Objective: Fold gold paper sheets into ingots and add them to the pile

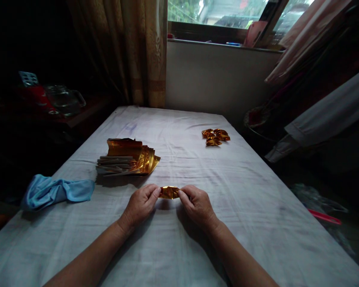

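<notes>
Between my two hands is a small piece of folded gold foil paper (169,192), held just above the white cloth. My left hand (143,202) pinches its left end between thumb and fingers. At the opposite end, my right hand (198,204) grips it the same way. Beyond my left hand lies a stack of gold foil paper sheets (128,157), bent over and fanned at the right side. Several folded gold foil pieces (215,137) sit in a small cluster toward the far right of the table.
A crumpled blue cloth (58,192) lies at the left edge of the table (257,223), which is covered in white cloth. To the left, a glass jug (66,99) stands on a dark side table. Clothes (332,115) hang on the right, and a curtain (137,52) hangs behind.
</notes>
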Tool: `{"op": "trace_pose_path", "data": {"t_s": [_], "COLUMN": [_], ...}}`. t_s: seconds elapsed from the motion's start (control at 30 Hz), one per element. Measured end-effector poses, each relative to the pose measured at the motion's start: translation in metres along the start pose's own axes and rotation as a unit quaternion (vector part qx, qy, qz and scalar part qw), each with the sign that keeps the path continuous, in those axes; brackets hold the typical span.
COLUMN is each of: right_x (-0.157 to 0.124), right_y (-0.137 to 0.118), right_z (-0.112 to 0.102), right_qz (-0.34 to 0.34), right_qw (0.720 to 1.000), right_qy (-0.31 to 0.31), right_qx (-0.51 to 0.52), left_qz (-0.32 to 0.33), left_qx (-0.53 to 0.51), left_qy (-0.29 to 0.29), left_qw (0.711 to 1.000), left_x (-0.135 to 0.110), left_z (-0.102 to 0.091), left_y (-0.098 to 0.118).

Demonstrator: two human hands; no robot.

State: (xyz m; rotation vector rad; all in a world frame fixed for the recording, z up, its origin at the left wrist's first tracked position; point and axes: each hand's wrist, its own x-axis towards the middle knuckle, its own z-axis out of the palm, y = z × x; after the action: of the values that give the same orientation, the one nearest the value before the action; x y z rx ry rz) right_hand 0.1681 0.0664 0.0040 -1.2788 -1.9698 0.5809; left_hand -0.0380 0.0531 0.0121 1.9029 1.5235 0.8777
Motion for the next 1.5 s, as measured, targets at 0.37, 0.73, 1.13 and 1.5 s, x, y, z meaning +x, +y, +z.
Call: {"op": "trace_pose_path", "data": {"t_s": [0.37, 0.73, 1.13, 1.5], "right_x": [0.003, 0.051, 0.122, 0.156], "right_y": [0.002, 0.062, 0.167, 0.210], "right_z": [-0.009, -0.080, -0.159, -0.154], "right_qz": [-0.007, 0.092, 0.296, 0.313], "right_qw": [0.995, 0.957, 0.871, 0.866], "right_qy": [-0.077, 0.002, 0.071, 0.039], "right_qx": [-0.060, -0.275, -0.385, -0.389], "left_qz": [0.030, 0.019, 0.044, 0.109], "left_qx": [0.025, 0.030, 0.069, 0.101], "left_qy": [0.011, 0.087, 0.144, 0.178], "left_qw": [0.999, 0.996, 0.986, 0.973], "left_x": [-0.002, 0.008, 0.012, 0.012], "left_z": [-0.002, -0.013, -0.009, -0.003], "left_y": [0.000, -0.020, -0.027, -0.039]}}
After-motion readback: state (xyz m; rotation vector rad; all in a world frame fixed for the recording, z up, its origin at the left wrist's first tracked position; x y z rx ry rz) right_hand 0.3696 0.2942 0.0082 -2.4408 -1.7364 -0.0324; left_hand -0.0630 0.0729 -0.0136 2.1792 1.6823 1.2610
